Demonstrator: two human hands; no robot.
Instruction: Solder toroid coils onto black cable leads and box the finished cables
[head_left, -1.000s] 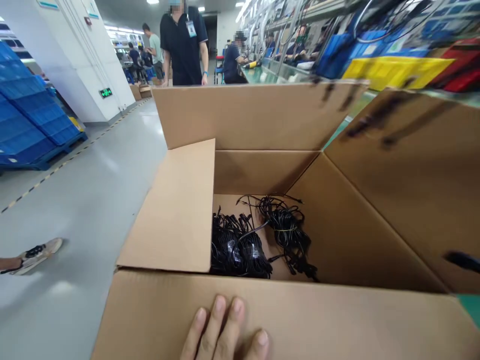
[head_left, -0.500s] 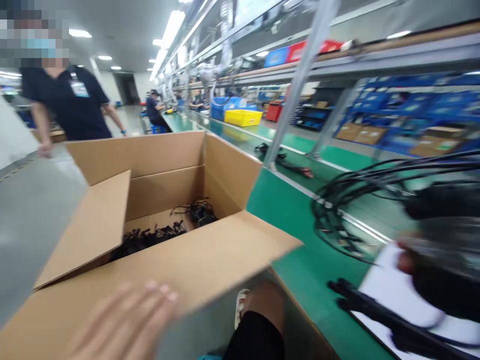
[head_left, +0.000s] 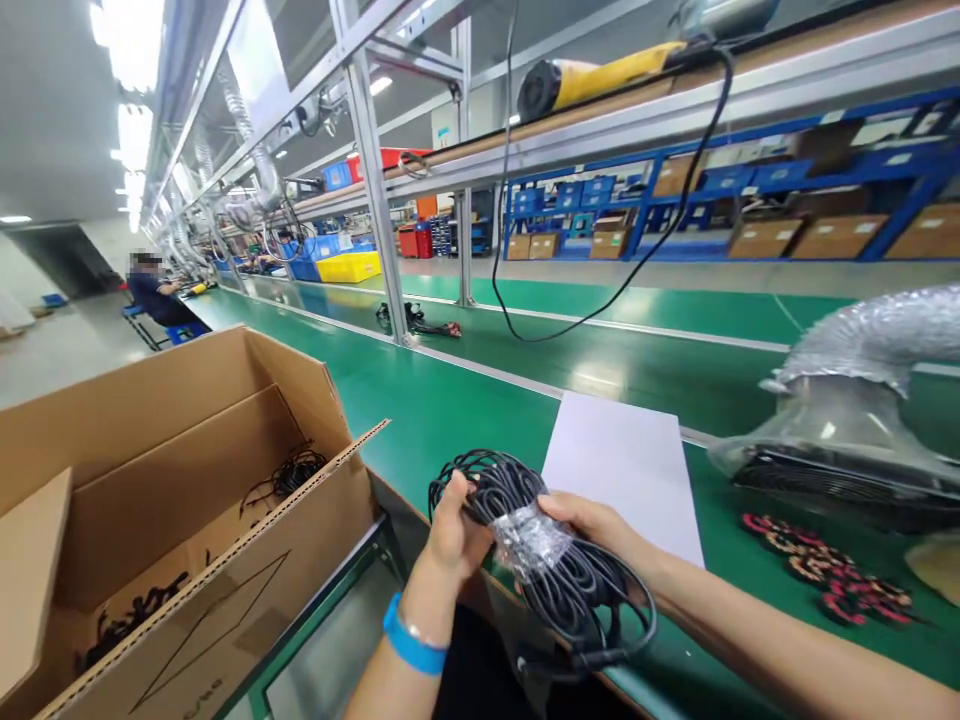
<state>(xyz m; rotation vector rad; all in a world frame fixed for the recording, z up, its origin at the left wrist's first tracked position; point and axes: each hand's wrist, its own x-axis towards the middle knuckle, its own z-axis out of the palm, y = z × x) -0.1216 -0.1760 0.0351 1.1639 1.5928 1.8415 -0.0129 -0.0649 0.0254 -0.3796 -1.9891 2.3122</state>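
Note:
A coil of black cable (head_left: 555, 570) with clear plastic wrap (head_left: 529, 540) round its middle is held over the near edge of the green bench. My left hand (head_left: 454, 530), with a blue wristband, grips the coil's left side. My right hand (head_left: 592, 525) holds the coil at the wrap from the right. An open cardboard box (head_left: 180, 480) stands to the left, with more black cable bundles (head_left: 292, 472) lying in its bottom.
A white sheet (head_left: 626, 470) lies on the green bench (head_left: 450, 400) behind the coil. A silver duct with a clear hood (head_left: 847, 400) stands at the right, red and black small parts (head_left: 825, 570) before it. A person sits far left at the line.
My view has swung right from the box to the bench. My left hand left the box flap and now grips the cable coil together with my right hand.

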